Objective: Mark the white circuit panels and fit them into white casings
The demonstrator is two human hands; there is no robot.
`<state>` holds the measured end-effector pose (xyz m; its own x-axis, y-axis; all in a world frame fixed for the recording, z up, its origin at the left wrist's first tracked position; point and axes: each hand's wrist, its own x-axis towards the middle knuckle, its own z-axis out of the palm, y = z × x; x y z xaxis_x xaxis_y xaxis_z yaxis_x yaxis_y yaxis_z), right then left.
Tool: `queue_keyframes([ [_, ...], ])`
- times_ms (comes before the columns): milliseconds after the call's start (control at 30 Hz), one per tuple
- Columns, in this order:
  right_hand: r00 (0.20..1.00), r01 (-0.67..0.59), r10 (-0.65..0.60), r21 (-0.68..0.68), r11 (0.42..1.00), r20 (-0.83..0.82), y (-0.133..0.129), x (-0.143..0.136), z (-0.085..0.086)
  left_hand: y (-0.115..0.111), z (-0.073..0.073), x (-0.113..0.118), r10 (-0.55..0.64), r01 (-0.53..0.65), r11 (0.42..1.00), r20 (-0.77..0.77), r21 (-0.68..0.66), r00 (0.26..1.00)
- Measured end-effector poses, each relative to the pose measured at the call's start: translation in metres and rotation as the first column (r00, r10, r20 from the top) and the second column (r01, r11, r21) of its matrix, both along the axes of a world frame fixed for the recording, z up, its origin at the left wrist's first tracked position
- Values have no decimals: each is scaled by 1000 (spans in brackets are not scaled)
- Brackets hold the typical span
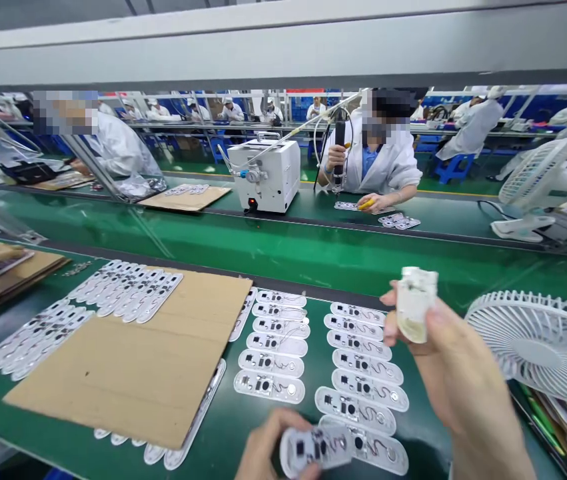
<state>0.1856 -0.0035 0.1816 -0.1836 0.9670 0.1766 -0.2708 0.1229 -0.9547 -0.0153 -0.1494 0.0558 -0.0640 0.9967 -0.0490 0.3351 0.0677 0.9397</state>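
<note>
Currently, a small white part [416, 300] is pinched between the thumb and fingers of the right hand [458, 363], raised over the bench [230, 430]. A wired casing [316, 447] is clamped by the left hand's [266, 443] fingers, in front of a column of similar casings [366, 362]; contact with the lowest cannot be told. The step in hand is judged to be handling both pieces, held well apart; for any next move, steady fingers and untrapped wires seem needed. Farther left, a cardboard sheet [128, 373] is flanked by more casings [138, 293].
</note>
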Motion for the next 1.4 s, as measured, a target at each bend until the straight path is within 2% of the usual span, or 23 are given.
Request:
queue_keyframes([
  [100,972,-155,139,67,986,190,-1,-13,-10,24,37,-19,260,-282,952,175,115,950],
  [200,896,-258,158,196,946,415,-6,-25,-16,43,65,-35,361,-437,878,331,193,872],
  [300,829,-367,147,328,870,540,-11,-34,-20,50,81,-37,361,-471,850,391,234,846],
  [400,803,-436,152,393,810,576,-13,-38,-23,48,92,-29,382,-484,821,339,302,860],
  [533,791,-474,181,397,786,585,-12,-39,-24,45,108,-18,407,-464,790,222,402,886],
  [633,795,-474,204,374,797,571,-10,-39,-25,45,113,-15,408,-436,767,166,470,898],
  [800,785,-490,209,377,786,583,-8,-35,-27,45,110,-12,400,-441,748,194,497,896],
  [900,771,-491,147,433,756,619,-11,-35,-26,44,108,-9,423,-508,742,282,438,861],
  [1000,768,-486,49,531,694,638,-20,-42,-30,47,109,-8,437,-566,761,394,318,809],
  [1067,792,-439,3,567,697,610,-26,-51,-36,52,108,-9,418,-571,780,466,257,780],
  [1133,806,-391,41,479,786,591,-32,-59,-42,58,105,-10,405,-556,807,497,199,767],
  [1200,804,-422,249,224,878,541,-35,-66,-45,62,101,-10,391,-507,849,466,151,794],
  [1233,794,-474,393,69,878,464,-36,-68,-45,63,100,-9,382,-476,871,438,124,813],
  [1300,755,-598,619,-163,785,215,-38,-71,-44,62,101,-8,358,-413,909,392,61,847],
  [1333,737,-639,669,-224,736,95,-40,-71,-43,61,102,-7,350,-389,921,379,30,857],
  [1400,726,-666,686,-294,686,-43,-43,-72,-40,58,105,-5,349,-371,929,371,-12,861],
])
